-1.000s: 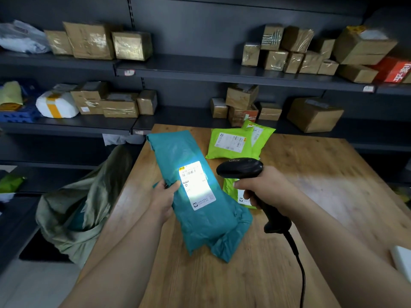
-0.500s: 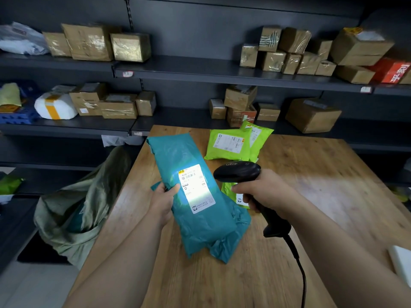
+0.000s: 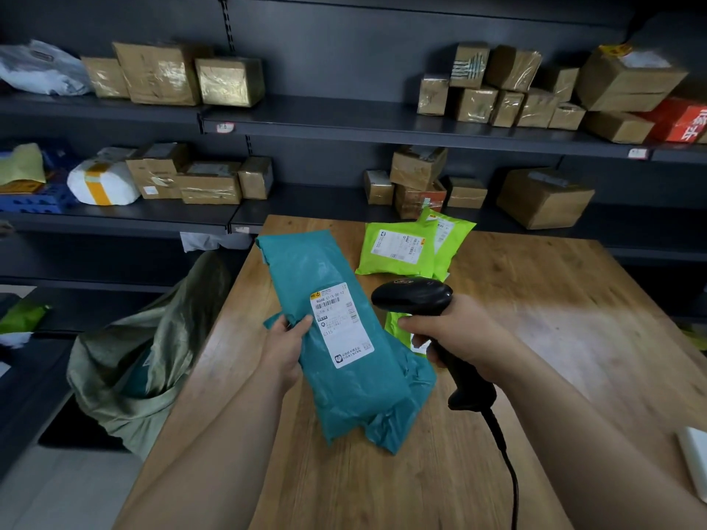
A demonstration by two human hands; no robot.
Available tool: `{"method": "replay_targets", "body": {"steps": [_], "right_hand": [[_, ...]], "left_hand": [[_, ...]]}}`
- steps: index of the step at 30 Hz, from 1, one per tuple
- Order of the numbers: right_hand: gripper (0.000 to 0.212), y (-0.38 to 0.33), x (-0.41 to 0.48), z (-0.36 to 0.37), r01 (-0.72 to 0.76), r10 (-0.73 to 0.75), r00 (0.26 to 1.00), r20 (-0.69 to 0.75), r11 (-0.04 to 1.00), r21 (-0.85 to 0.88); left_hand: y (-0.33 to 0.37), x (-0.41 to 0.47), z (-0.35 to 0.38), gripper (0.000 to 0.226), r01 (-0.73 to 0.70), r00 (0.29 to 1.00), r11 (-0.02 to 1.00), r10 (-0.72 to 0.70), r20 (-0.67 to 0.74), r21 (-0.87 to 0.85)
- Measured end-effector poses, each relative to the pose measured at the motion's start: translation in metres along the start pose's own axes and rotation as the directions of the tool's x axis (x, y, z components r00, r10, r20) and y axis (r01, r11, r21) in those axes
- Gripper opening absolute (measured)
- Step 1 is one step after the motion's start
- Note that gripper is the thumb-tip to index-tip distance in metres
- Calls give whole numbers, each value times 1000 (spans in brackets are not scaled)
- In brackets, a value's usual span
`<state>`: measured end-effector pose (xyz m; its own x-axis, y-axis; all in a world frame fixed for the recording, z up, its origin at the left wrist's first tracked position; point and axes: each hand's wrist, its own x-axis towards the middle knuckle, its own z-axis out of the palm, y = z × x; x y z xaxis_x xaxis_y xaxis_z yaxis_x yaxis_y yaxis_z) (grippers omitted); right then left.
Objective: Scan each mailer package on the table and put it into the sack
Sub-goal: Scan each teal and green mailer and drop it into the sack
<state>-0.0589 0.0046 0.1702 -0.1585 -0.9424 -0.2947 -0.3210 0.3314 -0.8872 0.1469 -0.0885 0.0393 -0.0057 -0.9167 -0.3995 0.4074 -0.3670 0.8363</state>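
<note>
My left hand (image 3: 285, 348) grips a long teal mailer (image 3: 336, 330) by its left edge, tilted up over the wooden table (image 3: 554, 338), white label facing me. My right hand (image 3: 459, 332) grips a black corded barcode scanner (image 3: 415, 296), its head just right of the label. Two lime green mailers (image 3: 401, 248) lie at the table's far side. Another green mailer (image 3: 394, 327) peeks out behind the scanner and the teal one. An olive sack (image 3: 153, 361) stands open on the floor left of the table, with something teal inside.
Dark shelves (image 3: 344, 124) behind the table hold several taped cardboard boxes and a white parcel (image 3: 103, 181). A white object (image 3: 694, 460) lies at the table's right edge. The scanner cable (image 3: 509, 472) trails toward me.
The bright scan light on the teal mailer's label has gone out. The mailer and both hands have shifted only slightly.
</note>
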Motion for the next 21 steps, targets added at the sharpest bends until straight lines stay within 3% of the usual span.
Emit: {"method": "replay_targets", "body": {"steps": [7, 11, 21], "right_hand": [[9, -8, 24, 45, -5, -5, 999, 46, 974, 225], [8, -17, 34, 100, -81, 11, 981, 192, 929, 361], [17, -68, 47, 300, -177, -3, 873, 487, 930, 323]], "left_hand": [[37, -11, -47, 26, -61, 995, 997, 65, -73, 57], [67, -16, -96, 21, -110, 981, 991, 120, -151, 73], [149, -28, -279, 28, -165, 924, 985, 175, -341, 58]]}}
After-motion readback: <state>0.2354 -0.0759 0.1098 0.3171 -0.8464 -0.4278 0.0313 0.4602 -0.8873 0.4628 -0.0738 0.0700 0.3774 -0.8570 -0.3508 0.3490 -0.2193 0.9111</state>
